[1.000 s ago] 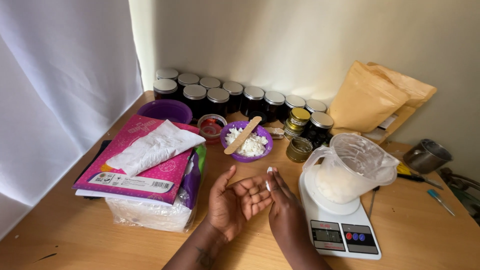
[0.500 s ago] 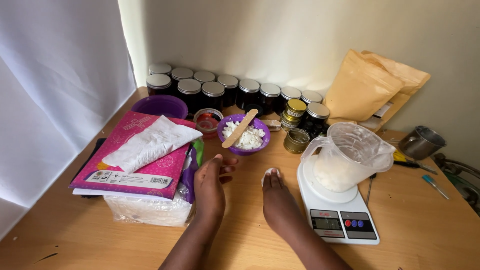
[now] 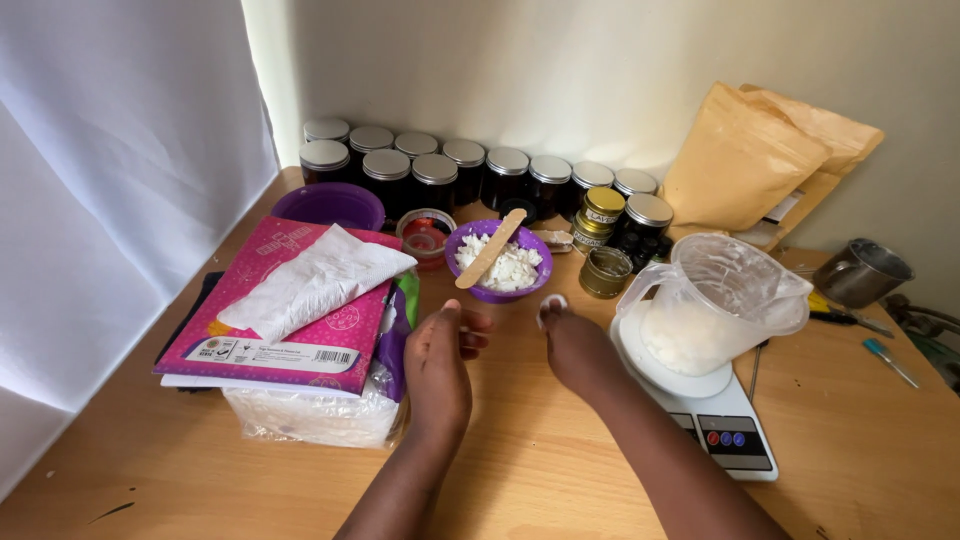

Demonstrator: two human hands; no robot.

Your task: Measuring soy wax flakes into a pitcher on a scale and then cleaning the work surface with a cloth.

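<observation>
My left hand [image 3: 440, 362] hovers palm-down over the wooden table [image 3: 540, 470], fingers apart and holding nothing. My right hand [image 3: 572, 340] reaches forward with a small white lump [image 3: 552, 303] pinched at its fingertips, just in front of the purple bowl [image 3: 498, 261]. That bowl holds white chunks, and a flat wooden stick [image 3: 489, 249] lies across it. To the right, a clear plastic jug [image 3: 722, 303] with white flakes inside stands on a white digital scale [image 3: 712, 410].
Dark jars with silver lids [image 3: 470, 175] line the wall. A pink book with a white packet [image 3: 300, 300] lies on a plastic-wrapped stack at left. Tan paper bags [image 3: 760, 165], a small metal pot [image 3: 868, 272] and tools [image 3: 860, 335] sit at right.
Both hands turned palm-down from cupped together, then moved forward. My right hand carried the white lump toward the purple bowl.
</observation>
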